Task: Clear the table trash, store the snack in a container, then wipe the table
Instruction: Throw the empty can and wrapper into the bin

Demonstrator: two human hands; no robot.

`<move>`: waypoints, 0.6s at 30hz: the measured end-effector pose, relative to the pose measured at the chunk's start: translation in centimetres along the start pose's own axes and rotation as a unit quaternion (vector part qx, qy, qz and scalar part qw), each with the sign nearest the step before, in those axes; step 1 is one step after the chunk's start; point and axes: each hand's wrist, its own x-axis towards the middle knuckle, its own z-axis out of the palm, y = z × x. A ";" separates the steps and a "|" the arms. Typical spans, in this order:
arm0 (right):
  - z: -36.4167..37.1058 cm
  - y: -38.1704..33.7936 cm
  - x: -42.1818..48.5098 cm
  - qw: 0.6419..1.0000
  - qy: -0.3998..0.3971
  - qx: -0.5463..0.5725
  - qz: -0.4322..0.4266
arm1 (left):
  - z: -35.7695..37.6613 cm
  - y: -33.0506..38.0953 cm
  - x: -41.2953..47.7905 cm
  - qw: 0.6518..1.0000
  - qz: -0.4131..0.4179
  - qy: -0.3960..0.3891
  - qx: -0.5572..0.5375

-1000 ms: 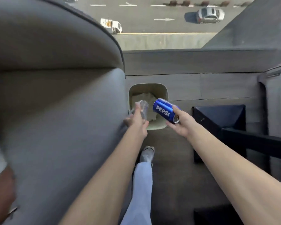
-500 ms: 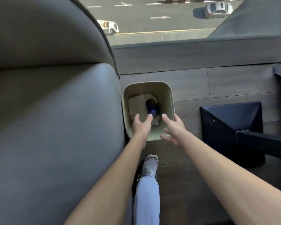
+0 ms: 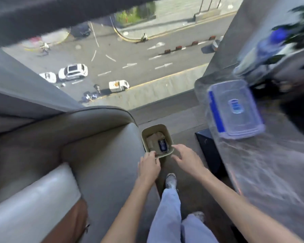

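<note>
One small bin (image 3: 168, 135) stands on the floor at 12 o'clock from the hands, with one blue can (image 3: 162, 145) lying inside on crumpled paper. One clear lidded container (image 3: 234, 109) sits on the bench (image 3: 270, 163) at 2 o'clock. The left hand (image 3: 148, 166) has its fingers loosely curled at the bin's near rim, holding nothing. The right hand (image 3: 187, 159) has its fingers spread wide, empty.

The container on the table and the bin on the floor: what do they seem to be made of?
Container: it looks like clear, glossy plastic, since the table shows through its lid; a blue clip runs along one side. Bin: probably matte beige plastic, with smooth walls and rounded corners, though the blur leaves this open.
</note>
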 end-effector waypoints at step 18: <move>-13.3 21.3 -39.9 0.891 0.341 0.068 0.293 | 5.3 29.1 -22.0 0.848 0.416 -0.044 0.325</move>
